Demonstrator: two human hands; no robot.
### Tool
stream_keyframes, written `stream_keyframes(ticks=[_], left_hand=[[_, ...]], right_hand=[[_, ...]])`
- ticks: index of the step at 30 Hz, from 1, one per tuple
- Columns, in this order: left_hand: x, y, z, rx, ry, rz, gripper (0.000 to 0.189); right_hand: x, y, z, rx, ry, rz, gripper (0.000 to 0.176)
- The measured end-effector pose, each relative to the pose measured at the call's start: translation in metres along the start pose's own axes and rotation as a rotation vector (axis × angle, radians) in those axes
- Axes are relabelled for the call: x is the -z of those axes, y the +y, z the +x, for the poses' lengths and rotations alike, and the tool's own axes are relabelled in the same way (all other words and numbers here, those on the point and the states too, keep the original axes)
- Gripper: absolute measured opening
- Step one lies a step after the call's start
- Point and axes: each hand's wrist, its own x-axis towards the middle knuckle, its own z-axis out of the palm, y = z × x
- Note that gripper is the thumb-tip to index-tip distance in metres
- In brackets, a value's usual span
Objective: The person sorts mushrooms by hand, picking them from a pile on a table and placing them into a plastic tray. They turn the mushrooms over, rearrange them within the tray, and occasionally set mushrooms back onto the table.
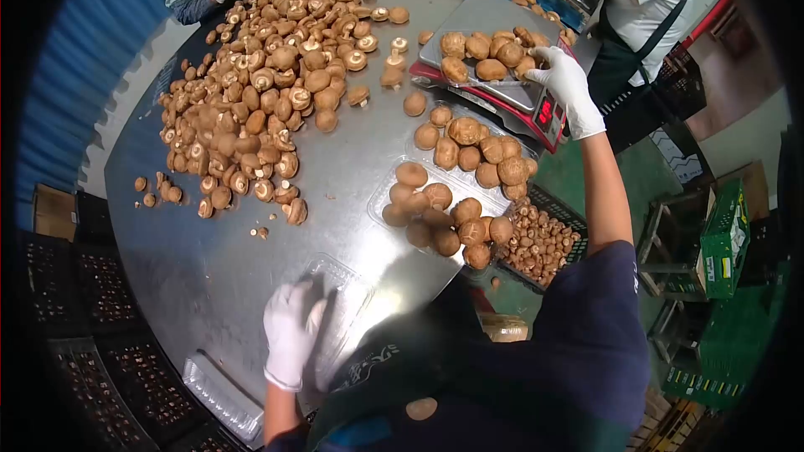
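Note:
My left hand [289, 331], in a white glove, is at the near edge of the table beside a clear plastic tray [356, 297]. Its fingers are curled around a pale tan piece [316, 315] that looks like a mushroom, partly hidden. At the far right, my gloved right hand [568, 90] reaches over a red digital scale [536, 121]. Its fingertips close around a mushroom [526, 68] at the right side of a filled tray on the scale. More brown mushrooms [491, 69] lie in that tray. The scale's red digits are too blurred to read.
Two filled trays of mushrooms [465, 130] [438, 195] stand between my arms. A large mushroom heap [260, 100] covers the table's far left. Below the right edge is a crate of small mushrooms [540, 243]. Stacked clear trays [222, 398] lie front left. Two co-workers stand across the table.

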Motion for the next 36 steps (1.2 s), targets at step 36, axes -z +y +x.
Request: stream_keyframes(ticks=[36], left_hand=[[-0.06, 0.057, 0.237, -0.357, 0.4, -0.168, 0.032]], right_hand=[[0.006, 0.162, -0.239, -0.417, -0.415, 0.537, 0.016]])
